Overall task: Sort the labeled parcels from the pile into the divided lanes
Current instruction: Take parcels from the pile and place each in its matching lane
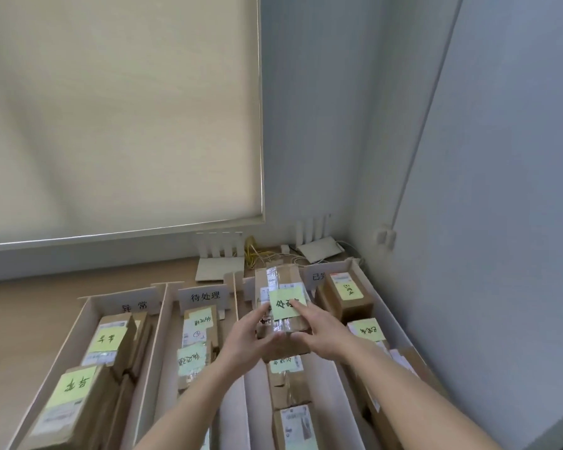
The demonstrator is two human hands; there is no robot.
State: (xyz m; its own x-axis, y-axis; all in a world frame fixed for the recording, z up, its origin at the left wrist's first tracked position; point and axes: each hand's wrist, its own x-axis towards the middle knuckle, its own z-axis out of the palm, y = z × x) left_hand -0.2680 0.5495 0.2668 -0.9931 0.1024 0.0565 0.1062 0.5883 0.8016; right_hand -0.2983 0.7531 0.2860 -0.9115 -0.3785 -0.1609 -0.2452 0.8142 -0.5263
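both hands hold one cardboard parcel [281,306] above the third lane from the left. the left hand [246,339] grips its near left side, fingers curled round the edge, and the right hand [319,332] grips the near right side with the thumb lying on the parcel's yellow-green sticky note [286,302]. the note bears handwriting, too blurred to read. clear tape runs lengthwise over the parcel's top.

under the held parcel, the third lane [325,384] holds more cardboard parcels in a row, the nearest with a white shipping label [294,423]. to the left, the second lane carries a white sign [204,297] at its far end and two parcels with pale notes [192,358]. the far-left lane [78,326] has its own sign and stacked parcels topped with yellow notes [106,339]. the far-right lane holds a small box [348,295] with a yellow note, and further noted parcels nearer the camera. white dividers [233,404] separate the lanes, which sit on a wooden desk [23,306].

behind the lanes, two white routers [220,258] with upright antennas stand by the wall beside a tangle of yellow cable [255,253]. a cream roller blind [121,115] covers the window above.
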